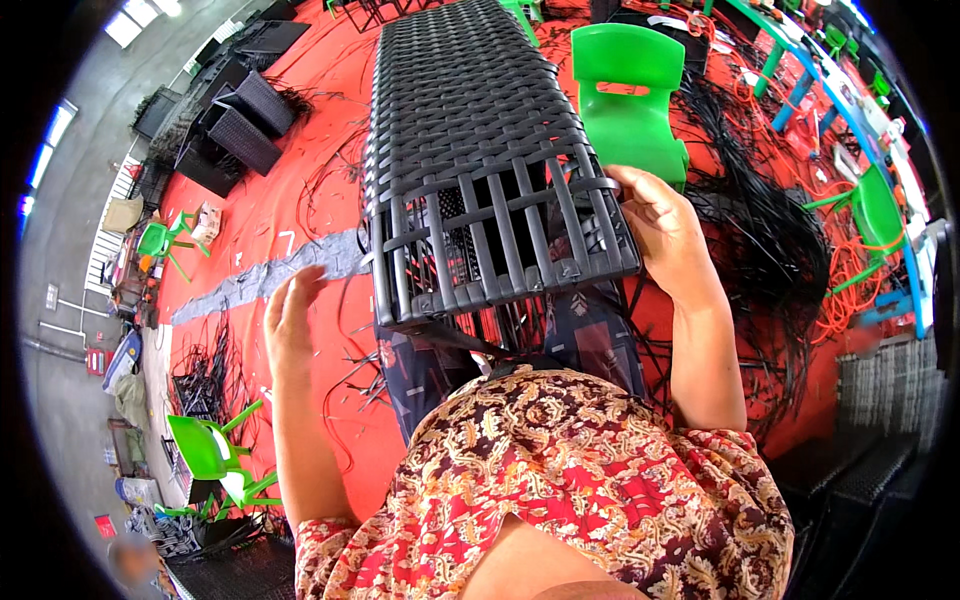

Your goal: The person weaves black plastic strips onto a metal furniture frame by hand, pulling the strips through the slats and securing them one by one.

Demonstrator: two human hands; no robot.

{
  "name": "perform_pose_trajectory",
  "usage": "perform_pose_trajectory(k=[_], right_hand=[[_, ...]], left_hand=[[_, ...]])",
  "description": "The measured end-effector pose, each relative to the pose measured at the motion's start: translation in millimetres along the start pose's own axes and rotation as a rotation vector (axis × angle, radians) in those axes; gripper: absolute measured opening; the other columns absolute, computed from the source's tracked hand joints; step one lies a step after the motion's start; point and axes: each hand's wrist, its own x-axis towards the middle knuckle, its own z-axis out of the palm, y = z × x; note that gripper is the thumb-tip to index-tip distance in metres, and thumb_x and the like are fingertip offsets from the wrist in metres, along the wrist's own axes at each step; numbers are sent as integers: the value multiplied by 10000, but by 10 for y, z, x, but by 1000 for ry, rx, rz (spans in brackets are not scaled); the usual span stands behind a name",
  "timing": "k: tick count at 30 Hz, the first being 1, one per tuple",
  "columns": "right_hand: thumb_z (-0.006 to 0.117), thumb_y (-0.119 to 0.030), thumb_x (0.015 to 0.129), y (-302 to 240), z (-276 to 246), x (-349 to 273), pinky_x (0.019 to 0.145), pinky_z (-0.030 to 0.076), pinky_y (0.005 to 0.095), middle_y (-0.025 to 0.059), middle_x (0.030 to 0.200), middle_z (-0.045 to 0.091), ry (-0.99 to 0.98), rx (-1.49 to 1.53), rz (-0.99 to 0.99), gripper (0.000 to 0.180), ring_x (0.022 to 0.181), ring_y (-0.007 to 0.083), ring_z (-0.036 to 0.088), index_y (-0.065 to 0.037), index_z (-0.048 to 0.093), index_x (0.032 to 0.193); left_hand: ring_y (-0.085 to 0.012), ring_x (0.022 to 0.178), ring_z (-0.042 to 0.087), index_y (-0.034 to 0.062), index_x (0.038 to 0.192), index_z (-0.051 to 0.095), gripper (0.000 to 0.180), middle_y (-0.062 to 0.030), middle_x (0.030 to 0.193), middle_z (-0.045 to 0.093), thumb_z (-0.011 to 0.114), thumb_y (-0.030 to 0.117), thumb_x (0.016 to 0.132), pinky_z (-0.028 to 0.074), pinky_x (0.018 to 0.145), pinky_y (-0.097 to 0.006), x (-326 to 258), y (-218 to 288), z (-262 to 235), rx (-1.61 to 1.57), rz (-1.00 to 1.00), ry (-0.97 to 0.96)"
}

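In front of me stands a long black woven panel of flat plastic strips, its far part closely woven. At the near end, lengthwise strips run bare to the frame's edge, crossed by only a few strips. My right hand is at the right side of the frame, its fingers bent and closed on the end of a black crosswise strip. My left hand is raised to the left of the frame, apart from it, fingers stretched and nothing visible in them.
A green chair stands just beyond the right side. Loose black strips lie heaped on the red floor covering. Dark woven furniture is at the far left; another green chair stands at near left. A blue-edged table curves along the right.
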Motion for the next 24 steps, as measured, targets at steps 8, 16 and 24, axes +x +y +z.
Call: perform_pose_trajectory(k=[8, 16, 24], right_hand=[[574, -21, 884, 299, -5, 170, 529, 363, 189, -44, 705, 535, -79, 233, 311, 148, 579, 36, 444, -8, 610, 1026], [540, -140, 910, 226, -149, 663, 567, 440, 196, -13, 765, 609, -5, 186, 156, 117, 636, 57, 555, -56, 598, 969], [644, -20, 770, -547, 238, 837, 546, 447, 230, 19, 715, 598, -216, -392, -146, 98, 605, 61, 531, 12, 602, 853]], left_hand=[[-71, 575, 429, 19, 817, 570, 203, 4, 694, 508, 588, 200, 906, 348, 538, -216, -43, 737, 809, -253, 0, -313], [-37, 533, 306, 55, 755, 552, 213, 50, 651, 439, 624, 212, 880, 236, 488, -204, 289, 608, 456, -99, 88, -264], [-33, 585, 288, 78, 732, 559, 182, 74, 648, 414, 583, 150, 898, 237, 525, -196, 509, 240, -161, 151, 92, -158]])
